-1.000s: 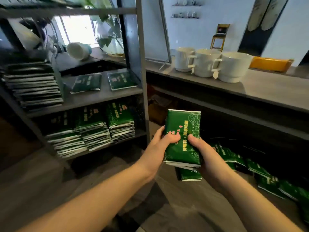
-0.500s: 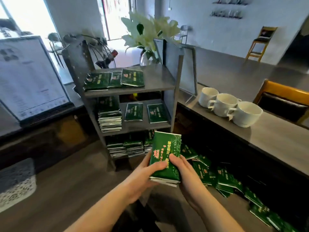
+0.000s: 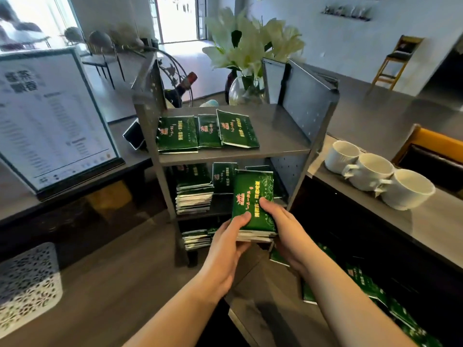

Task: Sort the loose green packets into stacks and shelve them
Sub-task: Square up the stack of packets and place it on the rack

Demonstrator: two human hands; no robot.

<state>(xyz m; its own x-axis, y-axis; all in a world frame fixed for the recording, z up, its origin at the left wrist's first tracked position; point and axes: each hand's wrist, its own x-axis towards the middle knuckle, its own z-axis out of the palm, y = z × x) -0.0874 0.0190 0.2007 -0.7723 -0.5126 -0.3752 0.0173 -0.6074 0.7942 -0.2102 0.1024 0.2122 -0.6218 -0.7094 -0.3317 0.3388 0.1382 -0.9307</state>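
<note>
A stack of green packets (image 3: 254,196) is held between both hands in front of the grey shelf unit (image 3: 275,126). My left hand (image 3: 229,244) grips its near left corner, thumb on top. My right hand (image 3: 285,230) grips the right edge, thumb on the top packet. Three flat packets (image 3: 208,131) lie on the top shelf. On the middle shelf stands a tall packet stack (image 3: 194,192), with flat packets partly hidden behind the held stack. More stacks (image 3: 196,239) sit on the bottom shelf. Loose packets (image 3: 370,289) lie scattered on the surface at lower right.
Three white cups (image 3: 380,175) stand in a row on the counter to the right. A framed menu sign (image 3: 50,116) leans at left. A vase of white lilies (image 3: 250,53) and a bottle (image 3: 180,88) stand behind the shelf. A white perforated mat (image 3: 25,284) lies at lower left.
My view rose and swung, so the shelf's top level now shows. Both hands carried the packet stack up and closer to the shelf's middle level, keeping the same hold.
</note>
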